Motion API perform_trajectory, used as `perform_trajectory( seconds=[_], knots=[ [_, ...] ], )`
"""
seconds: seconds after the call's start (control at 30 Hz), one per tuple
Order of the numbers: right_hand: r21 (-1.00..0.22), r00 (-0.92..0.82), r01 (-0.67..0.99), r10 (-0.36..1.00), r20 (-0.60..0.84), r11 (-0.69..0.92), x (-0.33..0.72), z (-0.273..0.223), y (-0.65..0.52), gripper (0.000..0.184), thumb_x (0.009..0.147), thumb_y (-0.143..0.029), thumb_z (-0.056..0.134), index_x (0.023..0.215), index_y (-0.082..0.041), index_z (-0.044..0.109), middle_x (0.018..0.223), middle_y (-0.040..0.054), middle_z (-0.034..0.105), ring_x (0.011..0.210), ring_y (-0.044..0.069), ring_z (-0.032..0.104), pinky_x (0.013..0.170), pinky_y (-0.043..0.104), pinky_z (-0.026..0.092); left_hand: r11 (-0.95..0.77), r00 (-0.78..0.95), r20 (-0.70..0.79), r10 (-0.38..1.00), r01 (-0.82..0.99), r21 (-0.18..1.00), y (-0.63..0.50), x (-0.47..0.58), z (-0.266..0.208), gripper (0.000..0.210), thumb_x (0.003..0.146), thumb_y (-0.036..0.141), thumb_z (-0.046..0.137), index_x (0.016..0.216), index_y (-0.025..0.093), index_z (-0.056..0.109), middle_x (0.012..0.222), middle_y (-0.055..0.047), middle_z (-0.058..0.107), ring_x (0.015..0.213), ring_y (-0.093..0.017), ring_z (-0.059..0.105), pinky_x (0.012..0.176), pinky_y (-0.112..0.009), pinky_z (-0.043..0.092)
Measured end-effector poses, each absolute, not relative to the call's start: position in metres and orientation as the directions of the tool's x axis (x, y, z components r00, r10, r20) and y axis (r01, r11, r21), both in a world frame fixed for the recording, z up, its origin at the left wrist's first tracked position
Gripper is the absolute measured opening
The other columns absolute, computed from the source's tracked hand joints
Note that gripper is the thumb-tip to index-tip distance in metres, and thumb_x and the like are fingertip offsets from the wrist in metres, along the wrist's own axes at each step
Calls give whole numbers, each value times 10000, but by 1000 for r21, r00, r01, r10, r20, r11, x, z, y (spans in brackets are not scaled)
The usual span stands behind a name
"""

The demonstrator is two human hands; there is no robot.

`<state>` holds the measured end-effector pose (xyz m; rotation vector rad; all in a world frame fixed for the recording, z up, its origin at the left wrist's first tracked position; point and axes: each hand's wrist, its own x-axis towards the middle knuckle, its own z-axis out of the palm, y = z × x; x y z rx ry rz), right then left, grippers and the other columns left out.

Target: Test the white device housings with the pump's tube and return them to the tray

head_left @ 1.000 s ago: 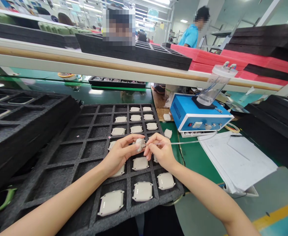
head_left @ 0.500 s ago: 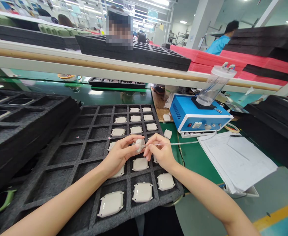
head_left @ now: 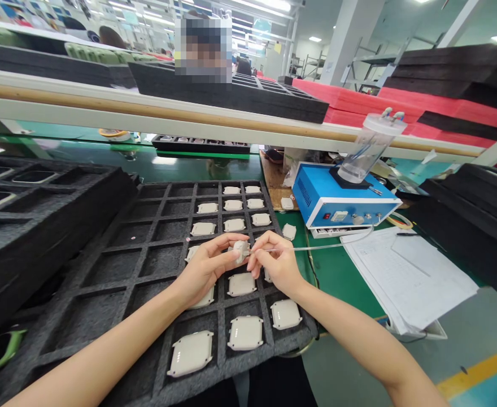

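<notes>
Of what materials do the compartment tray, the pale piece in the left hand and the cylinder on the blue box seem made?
The compartment tray is probably foam: matt, dark, with a grainy, speckled surface. The pale piece in the left hand may be plastic, evenly coloured; finish unclear. The cylinder seems smooth plastic or glass: its wall see-through.

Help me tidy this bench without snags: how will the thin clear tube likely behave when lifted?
The tube would probably flex rather than stay stiff, since it curves near the blue box. It is likely light, being so thin. Lifting it might tug at the right hand or the box, as it runs between them.
</notes>
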<state>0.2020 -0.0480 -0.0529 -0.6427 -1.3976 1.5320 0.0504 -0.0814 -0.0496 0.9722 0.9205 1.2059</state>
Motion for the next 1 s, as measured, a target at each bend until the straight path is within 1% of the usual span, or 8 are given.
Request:
perform_trajectory(
  seconds=[0.33,1.0],
  knots=[
    [-954,-426,-288,880,211,89,203,-53,-48,36,673,-140,506,680,-172,491,465,-52,582,342,78,502,368,176,435,88,135,-48,990,-304,948,-81,51,-49,251,720,229,636,970,205,631,850,-25,606,785,-150,543,778,-314,457],
    [-948,-432,-306,874,223,91,202,-55,-48,57,678,-110,490,686,-166,495,471,-57,591,334,73,503,364,172,433,87,154,-42,987,-301,950,-80,49,-52,258,732,227,622,990,209,614,869,-17,573,803,-144,528,783,-302,454]
  ],
)
